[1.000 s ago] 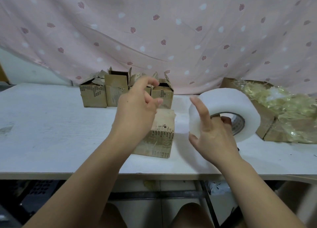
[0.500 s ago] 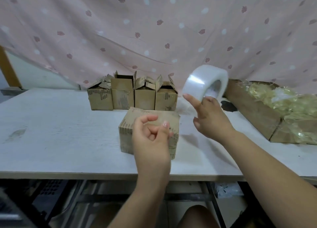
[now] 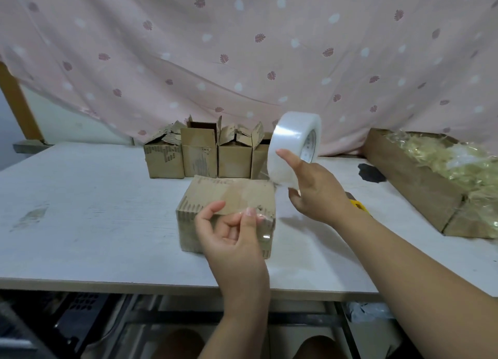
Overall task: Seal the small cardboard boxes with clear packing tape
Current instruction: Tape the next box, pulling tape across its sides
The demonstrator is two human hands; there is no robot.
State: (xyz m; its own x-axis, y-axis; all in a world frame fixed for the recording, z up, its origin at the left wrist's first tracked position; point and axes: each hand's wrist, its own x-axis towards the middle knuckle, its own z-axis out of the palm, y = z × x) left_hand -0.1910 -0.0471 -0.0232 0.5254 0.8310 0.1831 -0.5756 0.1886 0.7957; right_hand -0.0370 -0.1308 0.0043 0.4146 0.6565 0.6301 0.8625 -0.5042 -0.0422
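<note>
Looks mid-taping to me. The right hand [image 3: 318, 197] grips the fat roll of clear packing tape [image 3: 293, 148], lifted over the back right corner of the small brown cardboard box [image 3: 229, 205] near the front of the white table [image 3: 80, 210]. The left hand [image 3: 234, 240] pinches the loose tape end [image 3: 265, 236] at the box's front edge. Next, I'd guess: pull it taut and smooth it along the top. The box looks worn, flaps shut.

The left forearm [image 3: 242, 304] comes up from the near edge; the left hand [image 3: 237, 240] has its fingers curled, thumb and fingertip pinching the tape strip [image 3: 262, 223]; the right arm [image 3: 417, 272] reaches in from the near right; the right hand [image 3: 319, 197] grips the tape roll [image 3: 289, 148] raised, forefinger straight along its outer face.
</note>
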